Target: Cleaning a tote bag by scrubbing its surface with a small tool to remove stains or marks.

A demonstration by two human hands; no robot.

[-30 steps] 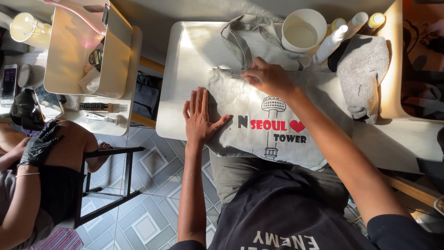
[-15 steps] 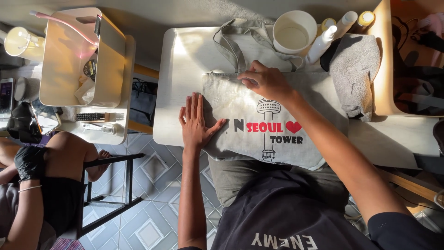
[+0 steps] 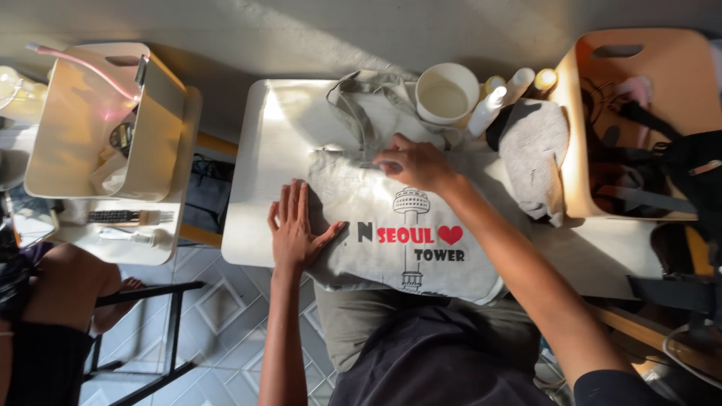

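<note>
White table (image 3: 259, 218), seen from above. Directly on it lies a grey printed tote bag (image 3: 406, 225), its straps (image 3: 361, 105) spread beyond the right hand's fingers (image 3: 391, 154). Past those fingers stands a white cup (image 3: 447, 93), with small bottles (image 3: 496, 101) just beside it. A folded grey cloth (image 3: 532, 154) lies to their right. The left hand's fingers (image 3: 289, 203) rest flat at the bag's left edge.
</note>
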